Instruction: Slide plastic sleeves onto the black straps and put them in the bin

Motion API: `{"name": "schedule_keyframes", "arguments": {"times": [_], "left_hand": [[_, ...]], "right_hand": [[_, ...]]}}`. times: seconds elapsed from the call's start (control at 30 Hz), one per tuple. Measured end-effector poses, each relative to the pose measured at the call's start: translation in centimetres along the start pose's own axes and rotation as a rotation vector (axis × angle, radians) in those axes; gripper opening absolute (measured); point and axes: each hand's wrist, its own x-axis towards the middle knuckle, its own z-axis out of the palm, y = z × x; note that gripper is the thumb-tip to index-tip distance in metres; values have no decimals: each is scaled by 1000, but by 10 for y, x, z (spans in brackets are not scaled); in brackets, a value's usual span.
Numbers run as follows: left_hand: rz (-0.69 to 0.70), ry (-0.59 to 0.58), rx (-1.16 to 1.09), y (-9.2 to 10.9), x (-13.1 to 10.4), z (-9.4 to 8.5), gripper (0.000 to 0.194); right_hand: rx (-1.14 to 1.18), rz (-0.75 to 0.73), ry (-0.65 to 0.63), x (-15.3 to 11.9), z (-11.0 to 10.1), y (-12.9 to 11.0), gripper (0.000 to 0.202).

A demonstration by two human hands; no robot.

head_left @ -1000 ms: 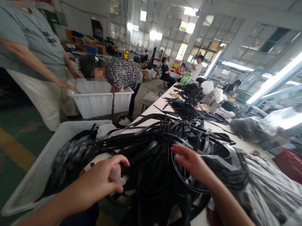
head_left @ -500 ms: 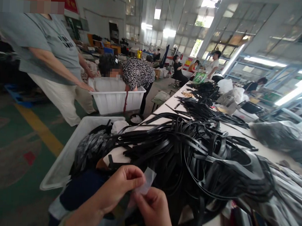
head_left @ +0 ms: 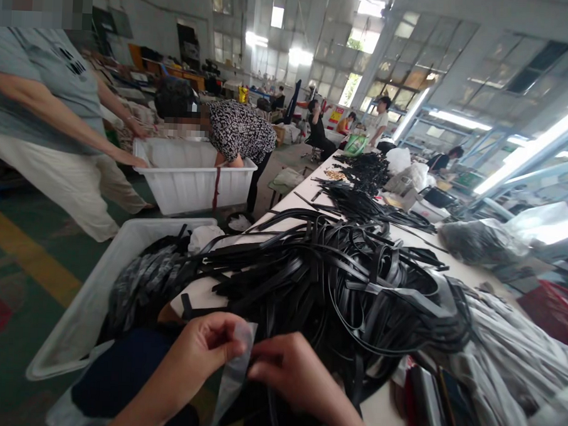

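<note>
My left hand (head_left: 203,344) pinches the upper end of a clear plastic strip (head_left: 232,377), which hangs down toward the bottom of the view. My right hand (head_left: 293,370) is closed at the strip's right edge, with thumb and forefinger close together on it; the exact contact is hard to see. Behind and under both hands lies a large tangled heap of black straps (head_left: 304,283), spread over a white table (head_left: 378,418).
A white bin (head_left: 67,316) with dark strips stands left of the table. Farther back, two people, one bent over (head_left: 240,129), are at another white bin (head_left: 195,187). Grey cloth (head_left: 503,361) and a dark plastic bag (head_left: 480,240) lie to the right.
The view has turned to the right. My right hand has shifted from the strip's lower part to its right edge, farther from the left hand, which still holds the strip.
</note>
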Motion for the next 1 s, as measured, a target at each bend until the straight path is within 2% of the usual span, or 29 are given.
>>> {"name": "schedule_keyframes", "arguments": {"times": [0.1, 0.17, 0.27, 0.4, 0.47, 0.53, 0.67, 0.7, 0.77, 0.83, 0.87, 1.0], "left_hand": [[28, 15, 69, 3, -3, -9, 21], [33, 20, 85, 5, -7, -13, 22], [62, 9, 101, 8, -14, -16, 19], [125, 7, 137, 7, -21, -19, 15], [138, 10, 152, 5, -23, -22, 14], [133, -3, 166, 2, -25, -25, 14], [109, -99, 198, 1, -29, -28, 14], [100, -128, 198, 2, -30, -28, 14], [84, -165, 178, 4, -33, -27, 11], [74, -177, 146, 4, -35, -27, 8], [76, -182, 135, 3, -36, -27, 8], [106, -203, 136, -2, -38, -28, 12]], "right_hand": [[-283, 260, 353, 28, -49, 7, 30], [-339, 375, 476, 49, -77, 17, 38], [-333, 463, 495, 78, -102, 32, 37], [-196, 443, 397, 97, -113, 41, 31], [-64, 385, 306, 92, -107, 38, 38], [88, 311, 198, 76, -89, 29, 46], [403, 166, -20, 30, -27, -1, 54], [542, 109, -36, 20, -13, -9, 50], [749, 1, 34, 7, 6, -22, 42], [808, -71, 145, 2, 11, -31, 35], [797, -90, 162, 2, 9, -34, 33], [721, -117, 33, 6, 0, -38, 32]]}}
